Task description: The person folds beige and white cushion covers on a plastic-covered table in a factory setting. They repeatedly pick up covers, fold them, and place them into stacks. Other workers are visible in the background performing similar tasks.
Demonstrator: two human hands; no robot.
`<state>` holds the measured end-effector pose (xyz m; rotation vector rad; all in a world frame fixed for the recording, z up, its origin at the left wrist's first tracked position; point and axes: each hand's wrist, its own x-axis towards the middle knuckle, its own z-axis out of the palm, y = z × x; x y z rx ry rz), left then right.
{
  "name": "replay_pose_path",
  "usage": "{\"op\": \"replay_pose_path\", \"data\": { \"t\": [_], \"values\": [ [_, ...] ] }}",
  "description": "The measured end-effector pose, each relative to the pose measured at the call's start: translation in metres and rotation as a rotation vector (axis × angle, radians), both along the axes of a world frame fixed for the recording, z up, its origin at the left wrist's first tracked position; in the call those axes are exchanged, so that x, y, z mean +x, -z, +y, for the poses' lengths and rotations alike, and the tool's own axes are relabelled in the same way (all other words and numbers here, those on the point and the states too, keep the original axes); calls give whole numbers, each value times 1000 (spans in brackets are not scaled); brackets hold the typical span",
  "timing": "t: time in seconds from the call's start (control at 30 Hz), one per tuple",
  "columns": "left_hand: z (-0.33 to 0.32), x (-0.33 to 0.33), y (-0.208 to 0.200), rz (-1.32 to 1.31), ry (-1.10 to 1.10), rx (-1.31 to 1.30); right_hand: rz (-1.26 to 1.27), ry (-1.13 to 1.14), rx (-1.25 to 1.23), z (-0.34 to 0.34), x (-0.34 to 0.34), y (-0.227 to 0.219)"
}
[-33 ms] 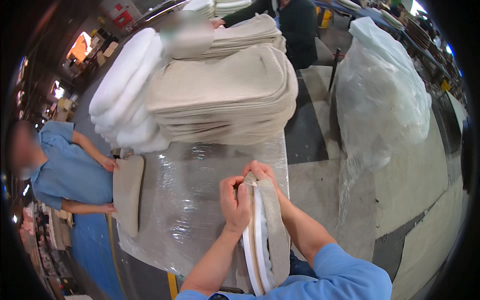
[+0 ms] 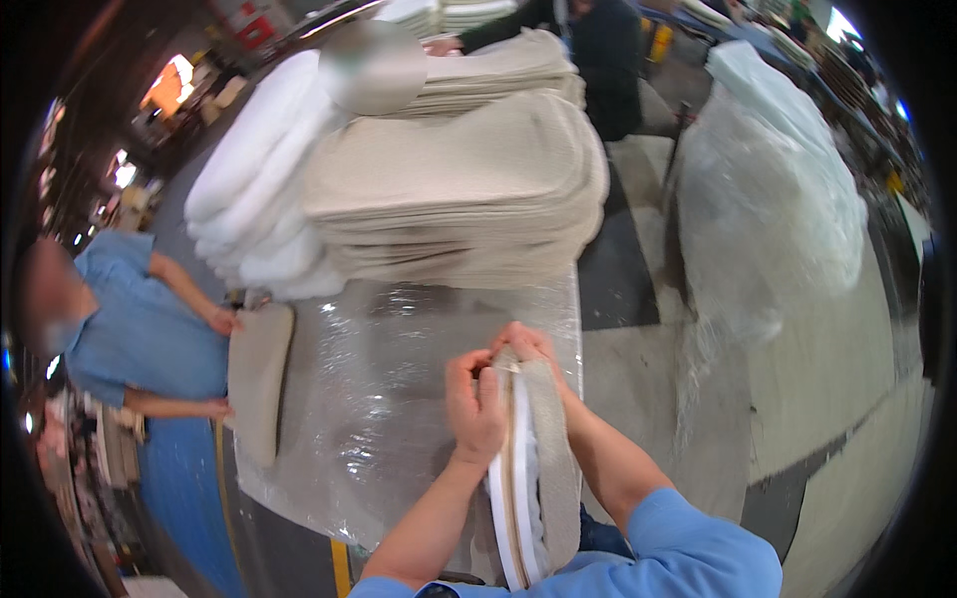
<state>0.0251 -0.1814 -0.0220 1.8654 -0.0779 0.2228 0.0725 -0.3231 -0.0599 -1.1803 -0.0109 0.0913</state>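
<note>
A beige cushion cover (image 2: 558, 468) stands on edge against my body, its zipped side facing up. Along that side runs a tan zipper (image 2: 512, 448) beside a white strip, and pale filling shows in the gap next to it. My left hand (image 2: 476, 407) is closed on the cover's far end, thumb pointing up. From the other side my right hand (image 2: 526, 344) pinches the same end, its fingers close to the left hand's. What lies between the fingertips is partly hidden, so the zipper pull cannot be made out.
The plastic-wrapped table (image 2: 389, 399) lies ahead. Stacked beige covers (image 2: 449, 189) and white padding (image 2: 259, 169) stand at its far side. A co-worker (image 2: 150, 319) at left holds a beige cushion (image 2: 261, 384); another person (image 2: 603, 70) is behind the stacks. A large plastic bag (image 2: 768, 199) stands right.
The whole view has shifted slightly, and the stacks sit a little farther right in the picture. Both hands keep their hold on the cover's end.
</note>
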Motion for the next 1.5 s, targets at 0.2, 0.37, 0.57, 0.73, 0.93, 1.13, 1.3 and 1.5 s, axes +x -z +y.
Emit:
{"op": "replay_pose_path", "data": {
  "t": [0.2, 0.37, 0.57, 0.73, 0.93, 1.13, 1.3, 1.5],
  "values": [
    [-14, 9, -5, -108, 54, 68, -131, 86, -370, -11, 17, 16],
    [14, -6, -12, -59, -25, -145, -80, -220, -204, 14, 26, -4],
    [13, 10, -9, -38, 58, -123, -242, -225, -703, 4, 41, -30],
    [28, 11, -8, -25, -52, 41, -161, -223, -440, 26, 12, -29],
    [30, 20, -9, 18, 131, -187, -72, -122, -62, 19, -54, -63],
    [35, 35, -18, 36, 248, -24, -72, 92, -365, 22, -64, -62],
    [36, 39, -14, 3, 239, -65, -87, 243, -509, 27, -53, -71],
    [41, 37, -17, -91, 201, 51, -134, 218, -348, 24, -47, -45]
  ]
}}
